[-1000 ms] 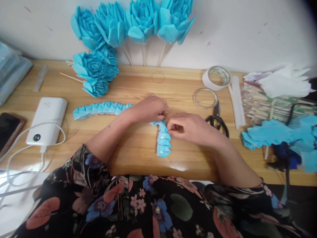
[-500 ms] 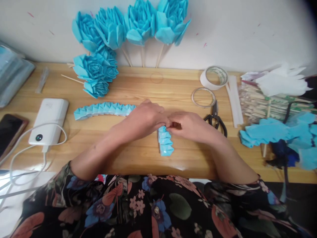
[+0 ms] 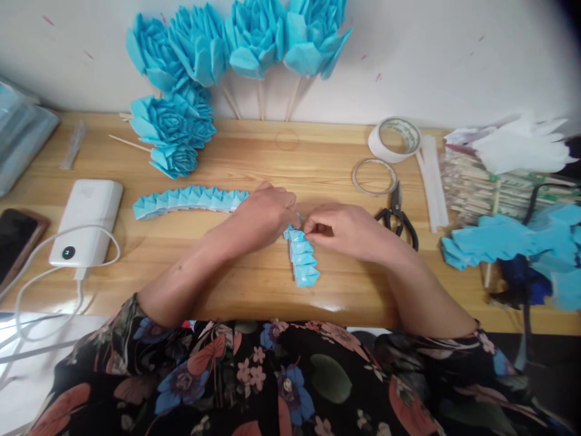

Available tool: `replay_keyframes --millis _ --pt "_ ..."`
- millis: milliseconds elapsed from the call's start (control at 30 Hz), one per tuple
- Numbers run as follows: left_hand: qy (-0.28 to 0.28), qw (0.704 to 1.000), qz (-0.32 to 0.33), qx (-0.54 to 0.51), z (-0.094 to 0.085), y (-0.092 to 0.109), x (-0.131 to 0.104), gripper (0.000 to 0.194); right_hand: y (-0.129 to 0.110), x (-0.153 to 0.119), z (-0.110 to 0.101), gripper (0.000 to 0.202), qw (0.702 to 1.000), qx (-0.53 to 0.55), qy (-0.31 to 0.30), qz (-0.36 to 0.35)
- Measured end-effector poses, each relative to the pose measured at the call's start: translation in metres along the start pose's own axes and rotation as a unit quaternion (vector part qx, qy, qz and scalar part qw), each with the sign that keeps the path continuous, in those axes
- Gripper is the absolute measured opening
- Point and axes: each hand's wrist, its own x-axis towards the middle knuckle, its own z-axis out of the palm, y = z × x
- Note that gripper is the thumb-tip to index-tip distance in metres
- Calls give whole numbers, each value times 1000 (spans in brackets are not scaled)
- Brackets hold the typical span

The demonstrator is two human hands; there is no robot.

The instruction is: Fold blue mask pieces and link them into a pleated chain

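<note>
A folded blue paper strip (image 3: 303, 257) runs down the table between my hands, its top end near my fingertips. My left hand (image 3: 265, 215) is closed at that top end, fingers curled over the strip. On the other side, my right hand (image 3: 342, 233) pinches the strip's upper right edge with thumb and forefinger. The pleated blue length (image 3: 190, 200) lies to the left and passes under my left hand, which hides whether it joins the strip.
Blue paper flowers (image 3: 175, 127) on sticks lie and lean at the back left. Scissors (image 3: 396, 212), a tape roll (image 3: 394, 139) and a thin ring (image 3: 374, 175) are right. A power bank (image 3: 88, 221) and phone (image 3: 18, 242) sit left; blue paper pieces (image 3: 492, 239) lie far right.
My hands have moved slightly apart, and more of the strip's top end shows between them. The camera view has shifted a little.
</note>
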Motion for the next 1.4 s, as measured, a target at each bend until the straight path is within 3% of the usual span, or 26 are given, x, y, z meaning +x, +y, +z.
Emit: replay_keyframes --millis 367,633,967,1400 --pt "13 998 14 65 2 -5 3 32 -2 0 -1 11 1000 -8 -3 -19" --pt "53 998 9 -46 -3 -6 -2 34 -3 0 0 10 1000 -11 -9 4" --pt "-7 999 1 -31 0 -7 -4 34 -2 -1 -1 10 1000 -14 -8 -7" --pt "-18 1000 -5 -12 -4 -4 -2 37 -6 -1 -1 12 999 1 -27 -29"
